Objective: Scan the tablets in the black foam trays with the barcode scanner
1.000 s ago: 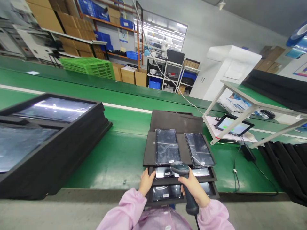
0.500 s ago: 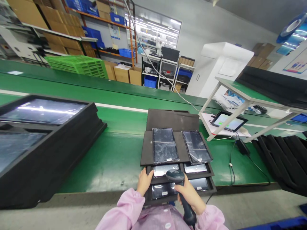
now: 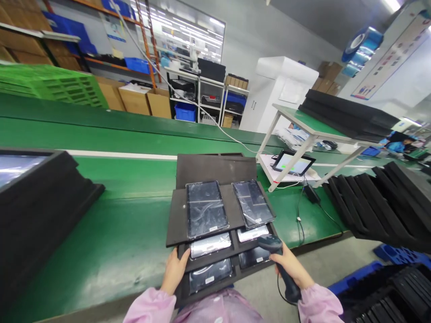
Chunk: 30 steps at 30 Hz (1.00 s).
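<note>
My right hand (image 3: 294, 264) is wrapped around the handle of a black barcode scanner (image 3: 270, 242), its head over the right front side of a black foam tray (image 3: 183, 291). With thumb and fingers, my left hand (image 3: 175, 271) grips that tray's left edge. Tablets with small white labels lie in the tray, among them a front left tablet (image 3: 210, 275) and a front right tablet (image 3: 255, 257). Across the tray's far part rests a dark foam sheet (image 3: 178, 215), partly covering the tablets beneath. On it lie a left tablet (image 3: 206, 208) and a right tablet (image 3: 253, 203).
A green workbench (image 3: 134, 233) runs across the view. More black foam trays stand at left (image 3: 43, 215) and right (image 3: 373, 202). A lit screen (image 3: 293, 162) sits under a small white-legged stand (image 3: 299, 146), with cables nearby. Blue crates (image 3: 357, 276) are on the floor at right.
The view has swung right, so the bench things appear farther left. My right hand has moved the barcode scanner rightward across the tray, uncovering the front tablets more. My left hand stays at the tray's edge.
</note>
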Each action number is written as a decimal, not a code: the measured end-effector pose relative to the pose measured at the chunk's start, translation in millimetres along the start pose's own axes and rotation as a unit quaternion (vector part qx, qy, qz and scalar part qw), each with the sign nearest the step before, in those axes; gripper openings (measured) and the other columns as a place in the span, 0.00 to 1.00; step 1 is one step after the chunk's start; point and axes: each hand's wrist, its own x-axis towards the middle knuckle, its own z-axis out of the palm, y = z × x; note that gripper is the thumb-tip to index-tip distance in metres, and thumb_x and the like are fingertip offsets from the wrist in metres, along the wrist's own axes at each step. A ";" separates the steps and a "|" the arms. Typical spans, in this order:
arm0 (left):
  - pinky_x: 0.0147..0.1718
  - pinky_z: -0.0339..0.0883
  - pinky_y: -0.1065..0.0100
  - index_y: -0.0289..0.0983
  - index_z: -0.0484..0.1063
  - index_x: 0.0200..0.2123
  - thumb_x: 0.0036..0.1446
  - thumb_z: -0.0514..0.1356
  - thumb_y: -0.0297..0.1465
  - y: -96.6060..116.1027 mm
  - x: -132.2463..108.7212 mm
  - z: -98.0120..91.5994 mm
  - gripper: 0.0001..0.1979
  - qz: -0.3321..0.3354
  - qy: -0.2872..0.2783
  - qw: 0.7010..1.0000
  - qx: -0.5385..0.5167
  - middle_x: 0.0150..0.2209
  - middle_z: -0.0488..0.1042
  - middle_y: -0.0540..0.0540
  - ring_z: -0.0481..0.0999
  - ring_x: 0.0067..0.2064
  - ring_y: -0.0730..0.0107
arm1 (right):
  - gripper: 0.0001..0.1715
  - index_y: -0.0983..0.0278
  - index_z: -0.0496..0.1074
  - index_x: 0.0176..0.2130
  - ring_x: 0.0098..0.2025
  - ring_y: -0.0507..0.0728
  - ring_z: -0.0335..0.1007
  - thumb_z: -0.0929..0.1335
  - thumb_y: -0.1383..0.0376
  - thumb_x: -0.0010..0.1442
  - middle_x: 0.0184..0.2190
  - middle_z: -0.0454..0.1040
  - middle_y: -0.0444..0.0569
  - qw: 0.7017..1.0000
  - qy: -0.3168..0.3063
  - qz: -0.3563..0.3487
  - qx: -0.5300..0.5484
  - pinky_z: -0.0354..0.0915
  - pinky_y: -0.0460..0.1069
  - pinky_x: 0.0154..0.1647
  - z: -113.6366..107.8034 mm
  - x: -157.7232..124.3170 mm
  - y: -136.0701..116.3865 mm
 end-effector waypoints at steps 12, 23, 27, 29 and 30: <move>0.57 0.55 0.54 0.24 0.60 0.51 0.40 0.49 0.56 2.9 -2.1 -5.1 0.45 -0.025 -0.014 0.999 -0.028 0.52 0.66 0.25 0.65 0.55 0.44 | 0.43 0.65 0.50 0.57 0.16 0.54 0.62 0.65 0.62 0.43 0.15 0.65 0.37 0.999 -0.030 -0.006 0.026 0.57 0.45 0.13 -14.8 3.9 8.7; 0.54 0.60 0.52 0.30 0.64 0.49 0.44 0.52 0.52 -6.0 -1.7 -3.0 0.36 -0.019 -0.008 0.999 -0.048 0.49 0.70 0.31 0.68 0.53 0.46 | 0.44 0.62 0.48 0.57 0.14 0.50 0.62 0.62 0.62 0.40 0.23 0.67 0.39 0.997 -0.046 0.061 -0.006 0.56 0.43 0.11 -5.2 -20.4 52.4; 0.53 0.61 0.52 0.31 0.64 0.48 0.45 0.53 0.50 -3.0 -2.1 -5.1 0.34 -0.010 -0.010 0.999 -0.038 0.49 0.71 0.32 0.69 0.52 0.47 | 0.46 0.63 0.46 0.58 0.14 0.51 0.61 0.62 0.62 0.40 0.18 0.65 0.37 0.998 -0.029 0.051 -0.003 0.56 0.42 0.11 -4.0 -29.0 47.9; 0.53 0.61 0.52 0.31 0.64 0.48 0.46 0.52 0.50 -0.5 -2.5 -6.1 0.33 0.000 -0.011 1.000 -0.027 0.49 0.71 0.32 0.69 0.52 0.47 | 0.46 0.63 0.46 0.58 0.14 0.51 0.61 0.62 0.62 0.40 0.18 0.65 0.37 0.999 -0.021 0.047 0.000 0.56 0.42 0.12 -2.2 -35.1 44.3; 0.53 0.61 0.52 0.30 0.64 0.48 0.46 0.52 0.50 0.7 -2.6 -6.4 0.34 0.002 -0.012 1.000 -0.021 0.49 0.70 0.31 0.69 0.52 0.46 | 0.46 0.62 0.46 0.58 0.14 0.51 0.61 0.62 0.62 0.40 0.18 0.65 0.37 0.999 -0.016 0.046 0.003 0.56 0.42 0.12 -0.2 -38.3 43.0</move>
